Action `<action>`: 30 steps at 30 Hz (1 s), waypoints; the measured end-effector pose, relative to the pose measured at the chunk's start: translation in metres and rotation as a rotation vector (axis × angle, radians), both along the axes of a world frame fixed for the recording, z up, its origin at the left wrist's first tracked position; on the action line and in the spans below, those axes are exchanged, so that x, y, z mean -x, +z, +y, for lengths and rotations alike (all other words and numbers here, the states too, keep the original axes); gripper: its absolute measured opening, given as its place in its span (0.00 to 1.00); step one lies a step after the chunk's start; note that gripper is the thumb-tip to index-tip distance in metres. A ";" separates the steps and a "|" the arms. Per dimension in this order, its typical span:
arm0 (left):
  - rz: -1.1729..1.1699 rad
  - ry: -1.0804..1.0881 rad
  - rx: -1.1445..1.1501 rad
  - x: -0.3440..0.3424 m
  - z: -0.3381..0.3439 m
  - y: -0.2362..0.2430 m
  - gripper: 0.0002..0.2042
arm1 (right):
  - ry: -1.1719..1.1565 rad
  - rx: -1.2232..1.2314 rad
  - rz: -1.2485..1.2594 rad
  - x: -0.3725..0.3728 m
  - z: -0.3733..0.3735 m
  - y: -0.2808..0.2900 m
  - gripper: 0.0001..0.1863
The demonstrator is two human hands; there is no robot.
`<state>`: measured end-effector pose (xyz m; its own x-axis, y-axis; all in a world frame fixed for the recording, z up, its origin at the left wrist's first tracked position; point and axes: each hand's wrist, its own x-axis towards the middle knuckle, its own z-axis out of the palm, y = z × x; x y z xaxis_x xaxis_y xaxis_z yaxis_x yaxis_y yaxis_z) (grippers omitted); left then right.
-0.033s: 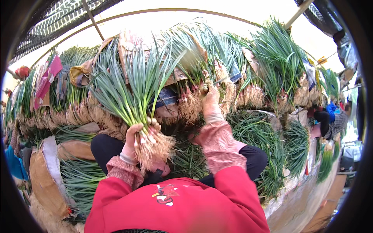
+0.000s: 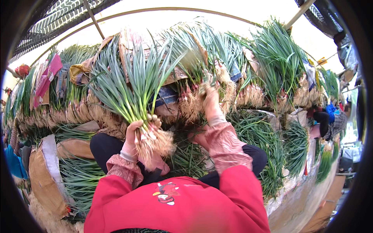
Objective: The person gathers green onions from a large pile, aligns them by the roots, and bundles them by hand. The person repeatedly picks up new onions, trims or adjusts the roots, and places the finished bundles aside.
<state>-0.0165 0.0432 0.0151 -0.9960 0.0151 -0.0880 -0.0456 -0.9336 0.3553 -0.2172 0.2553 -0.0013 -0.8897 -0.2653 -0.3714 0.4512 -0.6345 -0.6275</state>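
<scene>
My left hand (image 2: 134, 132) is closed round the lower stems of a bunch of green garlic (image 2: 134, 89). Its long flat leaves fan upward, and the pinkish bulbs with shaggy pale roots hang beside my palm. Farther off and to the right, my right hand (image 2: 208, 90) reaches to the root ends of a row of upright green garlic (image 2: 188, 91). Those fingers are smeared by motion, so whether they grip a stem cannot be told.
A long bank of green garlic bundles (image 2: 248, 93) runs across in front, roots outward, with cardboard and cloth pieces between. Loose leaves (image 2: 252, 143) lie around my knees. A brown sack (image 2: 46, 178) lies at left. Another person (image 2: 334, 120) sits at far right.
My right hand has shifted slightly toward me and blurred. The left hand holds its bunch almost unmoved.
</scene>
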 end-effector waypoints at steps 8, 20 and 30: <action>-0.135 -0.129 -0.068 0.017 0.003 0.017 0.28 | 1.001 -0.709 -0.003 -0.085 0.012 -0.020 0.30; -0.092 0.430 0.183 0.139 -0.085 0.063 0.14 | 0.385 -0.018 0.479 -0.121 0.003 0.082 0.13; 0.443 0.268 -0.309 0.046 -0.124 0.179 0.18 | 0.701 -0.823 0.649 -0.121 0.008 0.016 0.20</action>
<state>-0.0629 -0.0813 0.1944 -0.9095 -0.2829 0.3045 0.2963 -0.9551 -0.0024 -0.0967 0.2637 0.0150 -0.7322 -0.6514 -0.1987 -0.0070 0.2990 -0.9542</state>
